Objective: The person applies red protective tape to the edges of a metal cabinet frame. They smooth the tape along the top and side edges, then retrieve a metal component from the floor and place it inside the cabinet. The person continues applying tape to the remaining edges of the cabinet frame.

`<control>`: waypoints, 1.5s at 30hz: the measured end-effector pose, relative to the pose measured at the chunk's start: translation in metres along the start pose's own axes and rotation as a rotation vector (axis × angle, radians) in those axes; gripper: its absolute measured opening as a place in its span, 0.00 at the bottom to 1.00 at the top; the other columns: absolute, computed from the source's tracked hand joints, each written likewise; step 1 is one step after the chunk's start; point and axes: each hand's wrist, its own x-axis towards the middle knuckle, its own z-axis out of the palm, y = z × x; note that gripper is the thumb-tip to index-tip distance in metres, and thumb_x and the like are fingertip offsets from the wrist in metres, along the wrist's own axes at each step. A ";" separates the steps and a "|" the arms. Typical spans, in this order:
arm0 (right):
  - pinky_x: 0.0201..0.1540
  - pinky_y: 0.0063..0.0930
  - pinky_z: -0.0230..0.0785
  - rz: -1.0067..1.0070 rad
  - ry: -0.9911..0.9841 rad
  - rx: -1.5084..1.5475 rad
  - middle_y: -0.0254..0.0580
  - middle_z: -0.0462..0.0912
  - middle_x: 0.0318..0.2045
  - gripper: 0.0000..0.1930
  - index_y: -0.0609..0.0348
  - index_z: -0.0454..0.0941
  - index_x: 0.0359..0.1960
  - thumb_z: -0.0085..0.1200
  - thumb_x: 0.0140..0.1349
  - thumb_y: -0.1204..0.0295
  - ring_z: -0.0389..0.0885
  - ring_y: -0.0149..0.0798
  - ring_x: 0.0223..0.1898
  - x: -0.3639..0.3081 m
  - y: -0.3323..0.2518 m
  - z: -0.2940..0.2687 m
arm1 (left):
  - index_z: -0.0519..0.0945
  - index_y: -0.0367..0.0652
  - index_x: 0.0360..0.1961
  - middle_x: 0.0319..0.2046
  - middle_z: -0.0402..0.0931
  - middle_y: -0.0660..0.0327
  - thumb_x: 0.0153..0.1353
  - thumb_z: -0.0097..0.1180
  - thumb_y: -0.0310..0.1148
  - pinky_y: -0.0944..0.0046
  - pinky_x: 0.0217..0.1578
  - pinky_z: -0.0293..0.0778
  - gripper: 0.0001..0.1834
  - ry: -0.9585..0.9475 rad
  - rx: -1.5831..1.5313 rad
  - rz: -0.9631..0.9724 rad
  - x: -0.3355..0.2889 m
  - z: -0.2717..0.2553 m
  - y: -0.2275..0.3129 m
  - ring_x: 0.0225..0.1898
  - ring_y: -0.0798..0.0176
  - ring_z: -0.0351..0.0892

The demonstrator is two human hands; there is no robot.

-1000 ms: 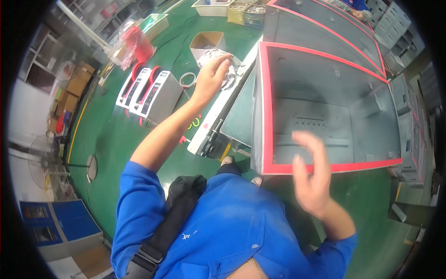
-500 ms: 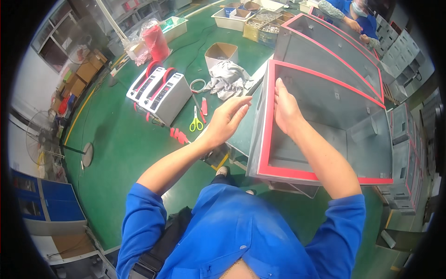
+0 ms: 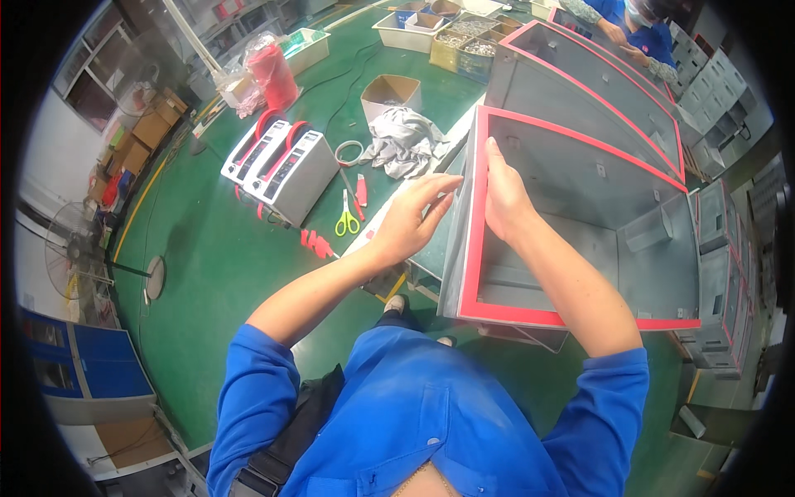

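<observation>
A large grey metal box [image 3: 571,240] stands in front of me on the right, its opening bordered by red tape [image 3: 472,265]. My right hand [image 3: 507,195] lies along the inner side of the box's left edge, fingers stretched out and together, over the red strip. Outside that same edge is my left hand [image 3: 418,217], its fingers extended and the thumb apart. Its fingertips reach the outer wall or come very near it; I cannot tell which. No object shows in either hand.
Yellow-green scissors [image 3: 347,217], a grey cloth [image 3: 403,142], a carton [image 3: 389,93] and two white tape dispensers [image 3: 286,178] lie to the left. More red-edged boxes [image 3: 580,103] stand behind. A person in blue [image 3: 650,41] works at the far right. A fan [image 3: 74,248] stands left.
My left hand has shifted slightly right, nearer the box's outer wall. My right hand has moved a little left, against the red-taped edge. The box has stayed nearly in place.
</observation>
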 end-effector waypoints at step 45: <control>0.57 0.36 0.56 -0.629 0.054 -0.678 0.55 0.66 0.52 0.23 0.70 0.59 0.56 0.29 0.67 0.63 0.64 0.46 0.56 -0.162 -0.001 -0.077 | 0.62 0.29 0.53 0.56 0.58 0.43 0.45 0.44 0.19 0.53 0.57 0.58 0.28 -0.250 0.657 0.513 0.009 0.016 0.000 0.59 0.46 0.58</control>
